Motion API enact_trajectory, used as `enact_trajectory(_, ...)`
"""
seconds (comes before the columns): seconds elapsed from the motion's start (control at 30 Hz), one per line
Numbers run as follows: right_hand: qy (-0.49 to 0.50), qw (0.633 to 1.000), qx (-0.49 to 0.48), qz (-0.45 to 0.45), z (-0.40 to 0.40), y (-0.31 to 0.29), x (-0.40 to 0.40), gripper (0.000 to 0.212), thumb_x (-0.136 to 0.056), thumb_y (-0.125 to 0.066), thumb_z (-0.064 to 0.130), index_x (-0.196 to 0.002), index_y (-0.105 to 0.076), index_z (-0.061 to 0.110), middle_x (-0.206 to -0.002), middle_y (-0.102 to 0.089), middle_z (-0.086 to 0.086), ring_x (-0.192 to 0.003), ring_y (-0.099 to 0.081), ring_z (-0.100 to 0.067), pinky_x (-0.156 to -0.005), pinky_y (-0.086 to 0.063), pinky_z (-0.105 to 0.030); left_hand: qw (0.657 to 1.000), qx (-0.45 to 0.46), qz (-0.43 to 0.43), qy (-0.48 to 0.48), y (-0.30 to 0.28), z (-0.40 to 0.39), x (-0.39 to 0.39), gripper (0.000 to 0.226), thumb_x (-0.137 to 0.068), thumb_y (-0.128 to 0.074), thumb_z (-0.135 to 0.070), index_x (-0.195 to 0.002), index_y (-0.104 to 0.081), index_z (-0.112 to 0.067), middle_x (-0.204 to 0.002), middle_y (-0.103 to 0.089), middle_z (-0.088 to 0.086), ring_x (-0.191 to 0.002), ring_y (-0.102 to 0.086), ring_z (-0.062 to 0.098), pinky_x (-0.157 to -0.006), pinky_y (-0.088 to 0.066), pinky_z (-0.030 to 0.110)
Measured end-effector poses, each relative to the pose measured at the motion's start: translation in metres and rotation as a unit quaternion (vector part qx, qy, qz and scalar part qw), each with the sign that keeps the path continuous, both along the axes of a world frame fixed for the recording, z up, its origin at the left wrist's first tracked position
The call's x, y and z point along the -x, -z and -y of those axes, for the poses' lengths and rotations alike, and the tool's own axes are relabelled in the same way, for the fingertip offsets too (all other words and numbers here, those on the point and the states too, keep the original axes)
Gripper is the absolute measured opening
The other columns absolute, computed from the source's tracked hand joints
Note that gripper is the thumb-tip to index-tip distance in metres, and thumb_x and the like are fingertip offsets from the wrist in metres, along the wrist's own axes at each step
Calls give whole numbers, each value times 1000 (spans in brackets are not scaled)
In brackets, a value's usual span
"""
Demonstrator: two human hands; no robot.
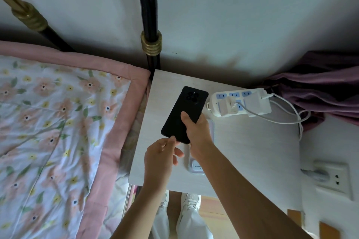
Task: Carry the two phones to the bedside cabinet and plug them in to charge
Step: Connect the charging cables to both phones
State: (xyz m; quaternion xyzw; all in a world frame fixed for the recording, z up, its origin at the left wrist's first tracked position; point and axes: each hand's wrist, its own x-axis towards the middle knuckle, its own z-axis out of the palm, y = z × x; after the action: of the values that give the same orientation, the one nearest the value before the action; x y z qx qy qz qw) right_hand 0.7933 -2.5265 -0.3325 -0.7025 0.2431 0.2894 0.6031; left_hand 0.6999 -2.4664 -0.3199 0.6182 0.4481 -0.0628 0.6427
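My right hand (196, 132) grips a black phone (184, 110), back side up with its round camera cluster pointing away, just above the pale bedside cabinet (252, 151). The thumb and fingertips of my left hand (161, 157) are pinched together against the phone's near bottom edge; I cannot see whether anything is between them. A second phone (197, 168) in a clear lilac case lies flat on the cabinet, mostly hidden under my right wrist. A white power strip (213, 103) at the cabinet's back holds two white chargers (229, 105), and their white cables (281, 120) loop off to the right.
A bed with a floral, pink-edged quilt (58, 122) and a black metal headboard post (151, 48) borders the cabinet on the left. Purple fabric (320, 87) lies at the right. A wall socket (334, 178) with a plug is low on the right wall.
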Motion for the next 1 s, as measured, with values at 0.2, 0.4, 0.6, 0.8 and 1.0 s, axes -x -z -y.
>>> enact_trajectory(0.2,-84,996,29,-21,13,4,7,24,-92,-59,24,-113,-51,20,-106,-64,-4,-101,-63,-24,-85,-54,-38,998,69,-8,11,28,-16,-4,20,-86,-65,-36,-102,-59,-25,-98,-67,-2,-87,-66,12,-70,-53,28)
enact_trajectory(0.4,-190,980,66,-10,28,2,1,29,-88,-61,16,-116,-58,9,-109,-67,-14,-101,-66,-29,-90,-55,-44,994,-75,13,75,49,-25,-14,36,-70,-56,-36,-96,-69,-13,-79,-67,-4,-79,-62,11,-70,-45,18)
enact_trajectory(0.6,-68,994,73,47,88,-19,-8,13,-83,-64,0,-92,-69,8,-79,-73,-14,-68,-70,-21,-67,-57,-30,987,-155,16,25,49,-22,-25,24,-84,-66,-15,-106,-69,-8,-92,-73,6,-85,-67,17,-78,-48,28)
enact_trajectory(0.8,114,987,98,62,169,-29,-24,9,-84,-63,-2,-90,-67,5,-74,-69,-13,-56,-66,-13,-58,-53,-23,957,-278,26,83,48,1,-28,28,-77,-68,-14,-104,-64,-16,-101,-68,6,-98,-61,27,-78,-48,31)
enact_trajectory(1.0,158,980,95,77,206,-28,-38,9,-85,-63,0,-83,-66,8,-69,-69,-7,-53,-66,-8,-57,-54,-21,922,-342,105,148,29,71,-37,38,-73,-69,1,-109,-62,-9,-115,-63,8,-113,-53,25,-100,-25,13)
